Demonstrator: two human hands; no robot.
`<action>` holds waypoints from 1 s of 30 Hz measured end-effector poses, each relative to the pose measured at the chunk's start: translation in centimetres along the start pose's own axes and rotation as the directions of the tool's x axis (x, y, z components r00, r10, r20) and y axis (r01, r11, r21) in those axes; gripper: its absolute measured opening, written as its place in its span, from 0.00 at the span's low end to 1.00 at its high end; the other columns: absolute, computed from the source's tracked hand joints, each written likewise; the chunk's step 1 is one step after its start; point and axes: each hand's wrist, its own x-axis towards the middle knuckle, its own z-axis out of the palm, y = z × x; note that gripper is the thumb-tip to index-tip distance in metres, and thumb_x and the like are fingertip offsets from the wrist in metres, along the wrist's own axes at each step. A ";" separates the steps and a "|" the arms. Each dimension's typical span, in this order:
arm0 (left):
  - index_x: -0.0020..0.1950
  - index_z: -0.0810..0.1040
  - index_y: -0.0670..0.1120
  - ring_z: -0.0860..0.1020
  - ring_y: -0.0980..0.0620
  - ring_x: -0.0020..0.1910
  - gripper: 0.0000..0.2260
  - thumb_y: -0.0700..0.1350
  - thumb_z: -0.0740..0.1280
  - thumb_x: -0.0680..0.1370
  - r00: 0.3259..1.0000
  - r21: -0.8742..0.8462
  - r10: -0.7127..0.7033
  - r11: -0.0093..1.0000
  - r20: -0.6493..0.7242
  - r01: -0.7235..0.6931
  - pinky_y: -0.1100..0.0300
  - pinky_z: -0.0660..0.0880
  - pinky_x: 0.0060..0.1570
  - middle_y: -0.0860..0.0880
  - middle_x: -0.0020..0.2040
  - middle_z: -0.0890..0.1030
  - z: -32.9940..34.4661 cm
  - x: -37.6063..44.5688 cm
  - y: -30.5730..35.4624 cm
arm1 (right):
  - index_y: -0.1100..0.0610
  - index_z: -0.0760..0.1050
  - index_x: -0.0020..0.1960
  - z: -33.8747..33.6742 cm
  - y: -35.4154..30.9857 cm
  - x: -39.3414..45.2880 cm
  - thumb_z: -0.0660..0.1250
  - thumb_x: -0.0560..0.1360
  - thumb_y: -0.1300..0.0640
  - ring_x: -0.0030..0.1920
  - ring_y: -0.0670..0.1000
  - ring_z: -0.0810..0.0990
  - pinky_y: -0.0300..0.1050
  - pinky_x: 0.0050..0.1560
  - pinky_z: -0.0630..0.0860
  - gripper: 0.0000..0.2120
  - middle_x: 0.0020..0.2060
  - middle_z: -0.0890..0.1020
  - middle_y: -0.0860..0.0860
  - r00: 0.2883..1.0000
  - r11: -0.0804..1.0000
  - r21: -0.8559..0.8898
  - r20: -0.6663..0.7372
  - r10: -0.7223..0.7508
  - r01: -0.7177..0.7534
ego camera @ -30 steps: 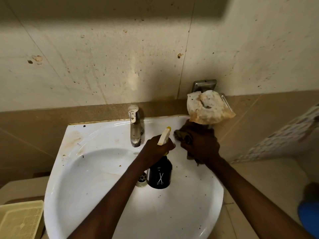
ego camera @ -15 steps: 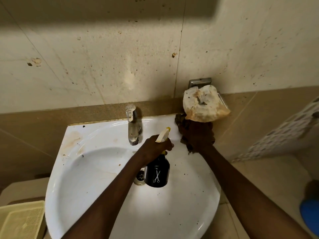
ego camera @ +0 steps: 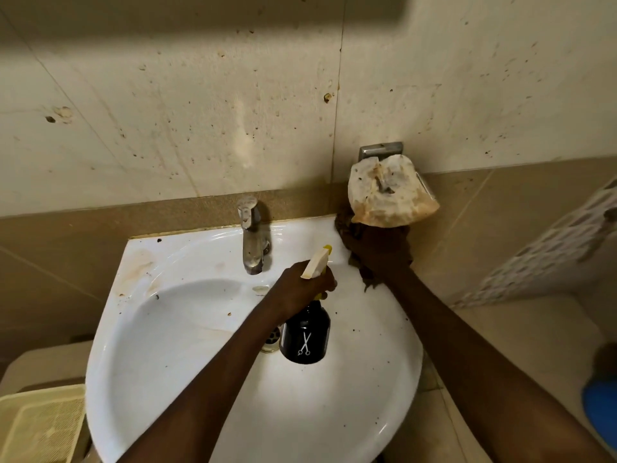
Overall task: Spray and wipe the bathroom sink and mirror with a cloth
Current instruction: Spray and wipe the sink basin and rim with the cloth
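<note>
A white sink (ego camera: 173, 345) fills the lower middle, its rim stained brown at the back left and speckled with dark grit at the right. My left hand (ego camera: 302, 289) grips the neck of a black spray bottle (ego camera: 305, 339) with a cream and yellow nozzle, held over the drain (ego camera: 271, 339). My right hand (ego camera: 380, 252) presses a dark brown cloth (ego camera: 367, 279) onto the sink's back right corner, against the wall. The cloth is mostly hidden under the hand. No mirror is in view.
A chrome tap (ego camera: 251, 238) stands at the back of the sink. A wall-mounted metal soap holder with a stained white cloth or paper (ego camera: 389, 192) hangs just above my right hand. A yellow plastic basket (ego camera: 40, 426) sits lower left. A blue object (ego camera: 601, 406) lies at the right edge.
My right hand with the cloth has slid back along the rim, from near the bottle to the far right corner under the soap holder. The left hand and bottle stay about where they were.
</note>
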 end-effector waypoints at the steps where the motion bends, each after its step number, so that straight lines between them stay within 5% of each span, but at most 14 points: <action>1: 0.38 0.82 0.49 0.82 0.45 0.43 0.09 0.52 0.68 0.64 1.000 -0.005 -0.012 1.000 0.015 0.012 0.45 0.77 0.56 0.47 0.42 0.85 0.0 -0.2 -0.1 | 0.52 0.65 0.70 0.0 0.5 -0.2 0.65 0.70 0.35 0.62 0.61 0.73 0.57 0.65 0.68 0.35 0.61 0.76 0.57 0.995 0.997 0.058 0.084 -0.046 0.042; 4: 0.42 0.80 0.44 0.82 0.45 0.44 0.05 0.44 0.68 0.70 0.996 -0.041 -0.049 0.998 0.081 0.052 0.51 0.78 0.52 0.45 0.42 0.84 0.6 -1.0 -0.3 | 0.48 0.75 0.60 -0.2 3.0 -2.5 0.58 0.66 0.32 0.60 0.58 0.74 0.52 0.64 0.62 0.29 0.55 0.79 0.52 0.950 0.955 -0.008 0.110 -0.293 0.296; 8: 0.41 0.81 0.45 0.83 0.41 0.46 0.08 0.48 0.69 0.66 0.989 -0.034 -0.037 0.999 0.145 0.042 0.53 0.79 0.52 0.46 0.43 0.84 1.7 -1.9 -0.4 | 0.58 0.77 0.57 0.0 0.8 -3.0 0.61 0.72 0.37 0.52 0.64 0.79 0.56 0.53 0.71 0.27 0.50 0.82 0.59 0.959 0.983 -0.181 -0.278 -0.058 0.007; 11: 0.41 0.81 0.46 0.83 0.44 0.46 0.08 0.49 0.68 0.66 0.989 -0.017 -0.058 0.998 0.135 0.061 0.58 0.78 0.46 0.45 0.44 0.85 1.7 -2.2 -0.3 | 0.58 0.74 0.61 0.7 -2.1 -1.5 0.63 0.73 0.39 0.59 0.64 0.76 0.58 0.61 0.69 0.27 0.55 0.80 0.59 0.978 0.995 -0.047 -0.198 0.073 -0.084; 16: 0.40 0.80 0.45 0.83 0.45 0.41 0.05 0.46 0.67 0.68 0.998 0.005 -0.057 0.998 -0.019 0.058 0.55 0.76 0.47 0.42 0.41 0.85 1.2 -1.8 -0.3 | 0.51 0.73 0.62 0.3 -1.2 -2.3 0.65 0.74 0.42 0.51 0.58 0.81 0.56 0.55 0.76 0.20 0.49 0.82 0.53 0.964 0.966 0.143 0.124 -0.234 0.216; 19: 0.39 0.79 0.45 0.82 0.46 0.38 0.07 0.48 0.68 0.66 0.993 -0.026 -0.071 0.997 -0.095 0.069 0.52 0.77 0.47 0.42 0.38 0.85 2.4 -1.6 -0.1 | 0.50 0.77 0.54 0.3 0.5 -3.9 0.64 0.72 0.42 0.47 0.57 0.80 0.54 0.55 0.72 0.16 0.44 0.82 0.51 0.957 0.956 -0.123 -0.081 -0.278 0.268; 21: 0.42 0.80 0.45 0.83 0.45 0.41 0.08 0.48 0.68 0.68 0.991 -0.077 -0.086 0.994 -0.101 0.079 0.50 0.79 0.49 0.43 0.41 0.85 2.7 -1.2 0.4 | 0.51 0.78 0.51 0.7 0.8 -4.5 0.65 0.70 0.41 0.46 0.59 0.78 0.53 0.50 0.70 0.17 0.43 0.81 0.53 0.967 0.951 -0.282 -0.178 -0.182 0.127; 25: 0.41 0.80 0.46 0.82 0.46 0.41 0.06 0.48 0.71 0.70 0.992 -0.021 -0.050 0.999 -0.120 0.048 0.50 0.79 0.50 0.41 0.43 0.84 2.4 0.5 2.4 | 0.59 0.77 0.54 -0.4 0.1 -2.7 0.65 0.72 0.40 0.47 0.63 0.79 0.53 0.47 0.72 0.24 0.46 0.81 0.60 0.928 0.976 -0.215 -0.368 -0.053 -0.029; 28: 0.39 0.79 0.45 0.80 0.49 0.35 0.05 0.46 0.70 0.71 0.992 0.043 -0.048 0.998 -0.114 0.054 0.53 0.78 0.46 0.44 0.37 0.84 2.0 0.3 2.6 | 0.59 0.73 0.63 -2.2 0.0 -1.9 0.68 0.73 0.44 0.55 0.62 0.78 0.45 0.51 0.72 0.25 0.54 0.80 0.59 0.990 0.997 -0.021 -0.124 -0.071 0.069; 30: 0.41 0.79 0.44 0.80 0.47 0.37 0.05 0.46 0.70 0.71 0.994 -0.012 -0.101 0.995 -0.051 0.101 0.51 0.79 0.49 0.44 0.37 0.83 1.6 -0.8 1.4 | 0.56 0.77 0.57 -2.1 1.4 -2.9 0.66 0.71 0.42 0.52 0.61 0.79 0.34 0.47 0.69 0.22 0.49 0.82 0.57 0.977 0.977 0.035 0.041 -0.209 0.208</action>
